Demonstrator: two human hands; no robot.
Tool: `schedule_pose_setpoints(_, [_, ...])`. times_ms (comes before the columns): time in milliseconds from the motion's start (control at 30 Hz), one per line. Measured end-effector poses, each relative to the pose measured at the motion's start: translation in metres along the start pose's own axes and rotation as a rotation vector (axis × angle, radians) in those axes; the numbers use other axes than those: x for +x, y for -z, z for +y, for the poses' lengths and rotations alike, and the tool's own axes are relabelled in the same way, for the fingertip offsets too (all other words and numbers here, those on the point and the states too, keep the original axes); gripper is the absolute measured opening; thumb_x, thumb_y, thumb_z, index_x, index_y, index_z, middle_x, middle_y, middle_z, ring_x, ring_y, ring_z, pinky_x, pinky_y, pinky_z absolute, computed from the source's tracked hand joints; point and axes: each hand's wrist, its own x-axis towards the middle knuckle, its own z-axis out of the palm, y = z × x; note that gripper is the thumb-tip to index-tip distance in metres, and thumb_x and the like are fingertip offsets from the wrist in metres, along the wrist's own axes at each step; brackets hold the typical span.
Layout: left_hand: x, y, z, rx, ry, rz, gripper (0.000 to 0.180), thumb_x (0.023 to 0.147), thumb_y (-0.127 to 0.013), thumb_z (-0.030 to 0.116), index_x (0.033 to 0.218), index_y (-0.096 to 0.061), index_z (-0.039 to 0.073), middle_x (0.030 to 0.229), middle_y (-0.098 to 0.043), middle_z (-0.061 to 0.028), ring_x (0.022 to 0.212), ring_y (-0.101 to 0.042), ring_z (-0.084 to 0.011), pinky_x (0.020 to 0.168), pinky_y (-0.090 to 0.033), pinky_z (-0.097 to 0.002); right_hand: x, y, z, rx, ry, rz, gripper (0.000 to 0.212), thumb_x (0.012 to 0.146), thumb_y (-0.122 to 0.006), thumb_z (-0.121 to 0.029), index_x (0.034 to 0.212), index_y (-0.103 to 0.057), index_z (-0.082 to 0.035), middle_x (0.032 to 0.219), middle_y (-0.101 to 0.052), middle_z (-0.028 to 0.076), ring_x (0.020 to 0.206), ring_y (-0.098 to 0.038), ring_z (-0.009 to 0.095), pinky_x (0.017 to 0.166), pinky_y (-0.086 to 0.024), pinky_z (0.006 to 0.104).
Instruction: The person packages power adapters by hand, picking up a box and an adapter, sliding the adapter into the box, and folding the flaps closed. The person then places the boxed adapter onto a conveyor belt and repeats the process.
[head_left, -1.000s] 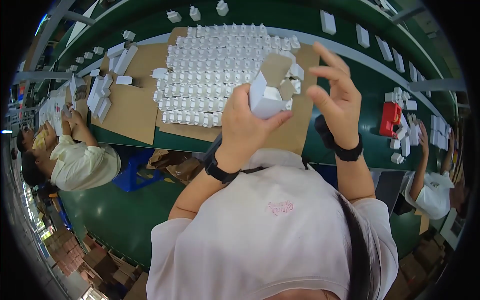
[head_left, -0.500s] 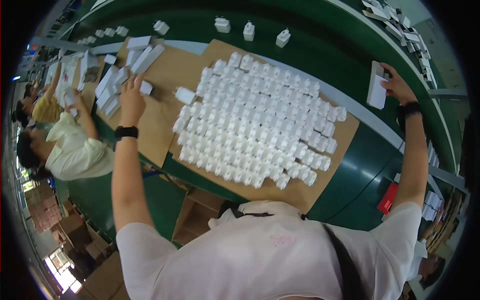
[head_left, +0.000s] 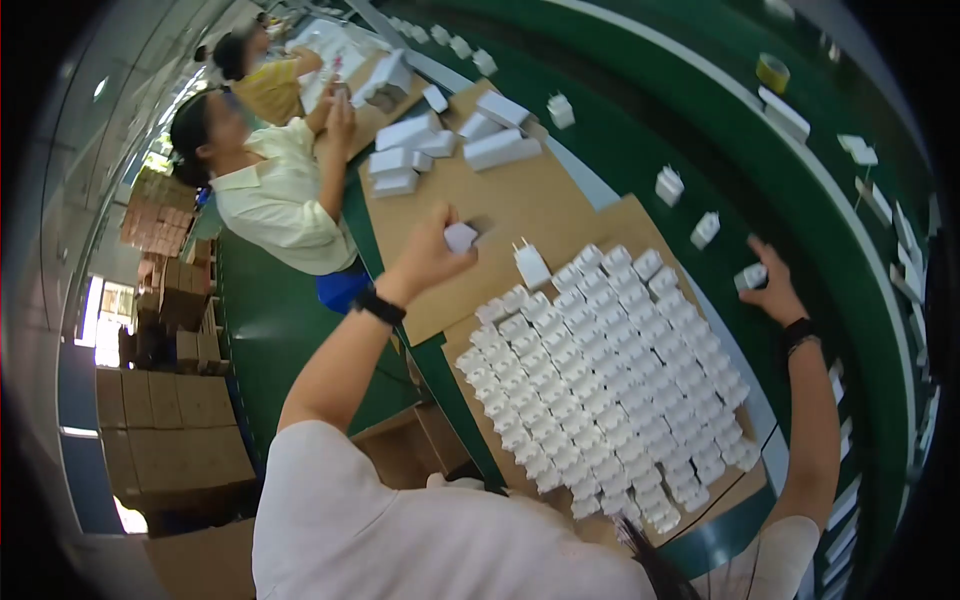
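My left hand [head_left: 425, 258] is closed around a small white box [head_left: 461, 238], its end facing up, above the brown cardboard sheet. Motion blurs the box's far side. At the right, my right hand [head_left: 782, 293] has thumb and fingers around a white plug charger [head_left: 750, 277] over the green conveyor belt. Between my arms, many white plug chargers [head_left: 610, 380] stand packed in rows on cardboard. One separate charger [head_left: 532, 265] lies at their far left corner, its prongs pointing away.
Long white boxes [head_left: 500, 150] lie in a loose pile on the cardboard [head_left: 420, 300]. More chargers [head_left: 669, 185] stand spaced along the green belt [head_left: 620, 130]. A roll of yellow tape [head_left: 772, 71] lies beyond. A co-worker in a pale shirt [head_left: 290, 190] sits at the left.
The view has swung left. My left hand has come away from the box pile with a white box. My right hand no longer holds the flat white boxes and is now at a charger.
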Motion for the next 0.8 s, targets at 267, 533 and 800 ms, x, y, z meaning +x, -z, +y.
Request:
schedule_pose_setpoints(267, [-0.113,0.045,0.045,-1.322,0.702,-0.229,0.06,0.08,-0.062,0.025,0.128,-0.034,0.001,0.105,-0.055,-0.0139,0.091,-0.057,-0.0215,0.079,-0.047,-0.036,-0.082,0.062,-0.049,0.375,-0.148,-0.1,0.037,0.062,-0.069,-0.001,0.093,-0.05,-0.006,0.087,-0.052,0.008,0.079,-0.051,0.014,0.068,-0.044,0.0274])
schedule_pose_setpoints(533, [-0.179,0.026,0.136,-1.793,0.23,-0.773,0.055,0.074,-0.065,0.019,0.121,-0.042,0.001,0.106,-0.056,-0.0124,0.09,-0.057,-0.0173,0.074,-0.048,-0.0285,-0.292,0.095,-0.28,0.859,-0.273,0.089,0.065,0.048,-0.077,0.001,0.096,-0.035,-0.009,0.082,-0.05,0.005,0.074,-0.054,0.013,0.064,-0.044,0.0231])
schedule_pose_setpoints(800, [-0.211,-0.006,0.221,-0.518,-0.37,-0.139,0.062,0.061,-0.074,0.019,0.111,-0.042,0.001,0.099,-0.054,-0.0221,0.091,-0.054,-0.0388,0.076,-0.046,-0.0408,-0.333,0.035,-0.341,0.713,-0.185,0.615,0.032,0.073,-0.062,-0.015,0.101,-0.051,-0.001,0.09,-0.054,0.008,0.057,-0.052,0.011,0.045,-0.041,0.02])
